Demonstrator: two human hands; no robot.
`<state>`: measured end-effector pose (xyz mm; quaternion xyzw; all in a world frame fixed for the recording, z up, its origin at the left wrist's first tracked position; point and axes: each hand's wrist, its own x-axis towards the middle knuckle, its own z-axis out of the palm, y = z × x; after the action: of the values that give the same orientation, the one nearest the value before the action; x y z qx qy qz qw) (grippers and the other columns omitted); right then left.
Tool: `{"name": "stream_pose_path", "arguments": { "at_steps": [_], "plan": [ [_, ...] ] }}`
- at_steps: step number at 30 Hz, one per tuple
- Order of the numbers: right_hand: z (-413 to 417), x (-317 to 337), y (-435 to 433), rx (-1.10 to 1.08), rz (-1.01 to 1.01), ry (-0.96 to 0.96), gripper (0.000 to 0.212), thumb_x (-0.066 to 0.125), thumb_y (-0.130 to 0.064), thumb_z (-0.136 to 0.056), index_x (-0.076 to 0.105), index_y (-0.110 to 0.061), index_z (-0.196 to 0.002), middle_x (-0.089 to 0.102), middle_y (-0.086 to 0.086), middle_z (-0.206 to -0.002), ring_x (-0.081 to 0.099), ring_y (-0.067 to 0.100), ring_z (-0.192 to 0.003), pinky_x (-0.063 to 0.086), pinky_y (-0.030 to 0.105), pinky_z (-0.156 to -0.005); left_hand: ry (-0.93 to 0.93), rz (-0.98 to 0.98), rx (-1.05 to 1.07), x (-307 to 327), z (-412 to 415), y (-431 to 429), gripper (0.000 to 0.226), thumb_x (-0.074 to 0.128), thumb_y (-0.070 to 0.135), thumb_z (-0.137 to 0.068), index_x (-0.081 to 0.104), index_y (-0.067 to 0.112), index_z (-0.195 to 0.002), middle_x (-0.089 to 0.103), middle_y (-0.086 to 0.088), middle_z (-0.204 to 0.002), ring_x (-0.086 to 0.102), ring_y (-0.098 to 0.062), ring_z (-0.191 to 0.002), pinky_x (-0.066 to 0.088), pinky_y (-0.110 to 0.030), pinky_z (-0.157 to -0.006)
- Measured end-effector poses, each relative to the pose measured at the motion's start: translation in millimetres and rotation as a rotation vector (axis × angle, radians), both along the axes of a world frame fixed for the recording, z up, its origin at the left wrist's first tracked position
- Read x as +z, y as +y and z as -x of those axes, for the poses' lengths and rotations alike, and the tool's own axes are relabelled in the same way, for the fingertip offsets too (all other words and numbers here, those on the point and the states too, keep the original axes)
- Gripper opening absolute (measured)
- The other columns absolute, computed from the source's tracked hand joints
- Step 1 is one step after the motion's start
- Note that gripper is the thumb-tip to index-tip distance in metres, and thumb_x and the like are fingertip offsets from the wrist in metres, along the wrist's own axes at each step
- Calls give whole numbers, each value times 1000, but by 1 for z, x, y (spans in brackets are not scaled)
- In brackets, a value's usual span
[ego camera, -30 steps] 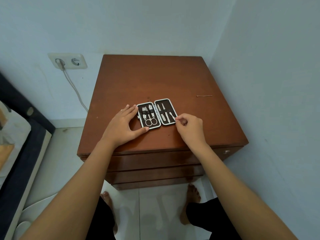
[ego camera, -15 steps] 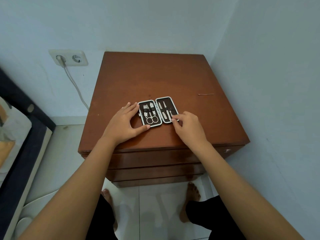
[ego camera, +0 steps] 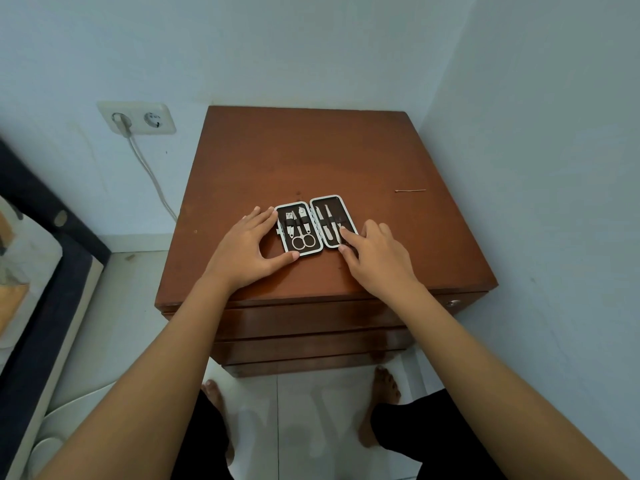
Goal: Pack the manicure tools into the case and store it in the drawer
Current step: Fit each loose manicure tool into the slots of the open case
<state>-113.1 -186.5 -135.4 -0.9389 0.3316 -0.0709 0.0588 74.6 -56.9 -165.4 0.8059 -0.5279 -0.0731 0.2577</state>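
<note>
While your left hand [ego camera: 247, 249] lies flat on the wooden nightstand [ego camera: 311, 161], its fingers are spread loosely and press against the left edge of the open manicure case [ego camera: 315, 225], with the thumb reaching along the case's near left corner. It grips nothing; it only rests against the case. Your right hand [ego camera: 375, 256] sits at the case's right half, fingers loosely curled, the index fingertip laid on the inner lining near the lower right corner and the thumb tip on the wood just below the rim. You cannot tell whether a tool is pinched under those fingertips, since they cover that spot.

The case lies open and flat near the middle of the nightstand top, its 2 halves side by side. In the left half you have scissors [ego camera: 303, 237] with round loops toward you, beside 2 other small metal tools under a dark strap. In the right half are 2 slim metal tools [ego camera: 328, 225], also under a strap. A thin metal pick [ego camera: 410, 191] lies alone on the wood, well apart to the right of the case.

Below the top, the drawer [ego camera: 311, 315] fronts are shut. A wall socket [ego camera: 136, 118] with a plugged cord is on the left wall.
</note>
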Motion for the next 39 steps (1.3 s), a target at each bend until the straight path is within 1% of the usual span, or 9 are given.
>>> {"name": "stream_pose_path", "arguments": {
  "at_steps": [7,10,15,18,26,31,34,36,39],
  "plan": [
    [1,-1,1,12,37,54,42,34,-37,-97,42,-23,-135,50,9,-110,46,27,-100,34,32,-64,-2,0,4,0,0,0,99,49,73,-67,29,17,-146,26,4,-154,14,-11,-144,9,-27,-113],
    [-2,0,3,1,20,56,42,33,-34,-98,41,-21,-137,49,9,-112,46,27,-102,34,32,-63,0,4,2,0,0,0,103,45,77,-64,29,17,-146,27,4,-154,14,-11,-144,8,-26,-112],
    [-1,1,6,-15,-86,57,42,33,-15,-97,37,-12,-139,50,13,-113,52,31,-100,34,32,-66,-8,10,1,1,1,0,98,51,71,-68,29,16,-146,27,3,-154,15,-12,-144,7,-25,-112],
    [4,2,7,-49,-96,51,44,34,-10,-95,39,-11,-138,52,14,-114,55,34,-100,33,31,-65,-6,6,1,1,0,0,98,51,72,-68,29,17,-146,26,4,-154,14,-12,-144,7,-25,-112],
    [-6,-2,10,-45,-64,47,42,32,-24,-99,35,-9,-138,53,12,-117,53,30,-104,35,32,-63,-13,2,5,1,-1,0,96,51,70,-69,29,17,-146,26,4,-154,14,-11,-144,7,-25,-112],
    [-10,-6,7,-60,-57,55,47,28,-34,-99,28,-15,-142,51,8,-124,50,27,-108,35,33,-64,-11,1,5,0,0,0,96,52,70,-69,29,17,-146,26,4,-154,14,-11,-144,8,-26,-112],
    [-6,-4,7,-57,-89,37,49,30,-37,-98,25,-20,-144,50,7,-120,50,26,-106,35,32,-64,-7,2,5,1,0,0,97,51,71,-68,30,17,-145,27,4,-154,15,-11,-144,9,-27,-113],
    [-1,-2,8,-61,-95,-29,46,33,-35,-98,30,-22,-141,51,6,-114,51,25,-103,34,31,-62,-3,2,3,0,-1,0,100,49,74,-66,30,16,-145,27,3,-154,15,-11,-144,9,-27,-114],
    [7,-3,11,-51,-31,-121,35,37,-30,-97,48,-19,-129,53,5,-104,52,23,-96,31,27,-53,-6,7,4,0,0,0,97,52,70,-68,30,16,-145,27,3,-154,15,-12,-144,8,-24,-112]
  ]
}}
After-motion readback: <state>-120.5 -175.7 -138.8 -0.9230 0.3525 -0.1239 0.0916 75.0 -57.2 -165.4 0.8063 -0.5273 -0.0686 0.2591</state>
